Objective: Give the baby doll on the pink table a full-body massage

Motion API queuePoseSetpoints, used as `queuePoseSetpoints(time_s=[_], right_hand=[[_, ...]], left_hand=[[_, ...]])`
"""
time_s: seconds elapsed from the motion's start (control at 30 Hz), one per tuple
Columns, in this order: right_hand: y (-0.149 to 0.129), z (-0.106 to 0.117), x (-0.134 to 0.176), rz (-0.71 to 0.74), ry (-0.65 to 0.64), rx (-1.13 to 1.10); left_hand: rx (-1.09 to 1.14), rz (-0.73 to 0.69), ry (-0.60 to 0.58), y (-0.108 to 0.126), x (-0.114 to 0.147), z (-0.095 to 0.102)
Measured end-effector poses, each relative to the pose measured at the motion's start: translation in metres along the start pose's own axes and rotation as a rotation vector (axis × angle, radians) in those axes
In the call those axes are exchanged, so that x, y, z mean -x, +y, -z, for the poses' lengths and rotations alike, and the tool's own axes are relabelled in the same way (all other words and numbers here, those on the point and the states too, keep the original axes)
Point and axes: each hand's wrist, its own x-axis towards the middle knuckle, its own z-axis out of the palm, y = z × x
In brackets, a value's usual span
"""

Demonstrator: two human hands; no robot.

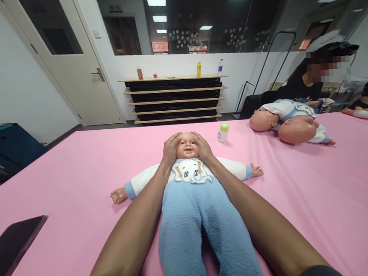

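A baby doll lies on its back on the pink-covered table, its arms spread wide. It wears a fuzzy blue and white outfit with an elephant patch on the chest. My left hand cups the left side of the doll's head in the head view, fingers curved over the forehead. On the other side, my right hand is wrapped round the head in the same way. The face shows between both hands; the undersides of my fingers are hidden. A small white bottle with a green cap stands just beyond my right hand.
Two more dolls lie at the far right, near a seated person. A dark phone rests at the left edge. Behind the table are stacked folded tables with bottles on top. A blue case stands left.
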Motion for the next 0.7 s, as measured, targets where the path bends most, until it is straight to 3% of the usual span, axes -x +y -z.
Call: queuePoseSetpoints(time_s=[0.23, 0.5, 0.7], right_hand=[[-0.008, 0.001, 0.006, -0.036, -0.039, 0.007], [0.001, 0.002, -0.002, -0.037, -0.016, -0.006], [0.006, 0.001, -0.005, -0.021, -0.016, -0.022]], left_hand=[[0.003, 0.03, -0.025, -0.003, 0.0, 0.001], [0.02, 0.055, 0.0, -0.005, -0.003, -0.001], [-0.02, -0.051, 0.026, 0.0, -0.002, 0.0]])
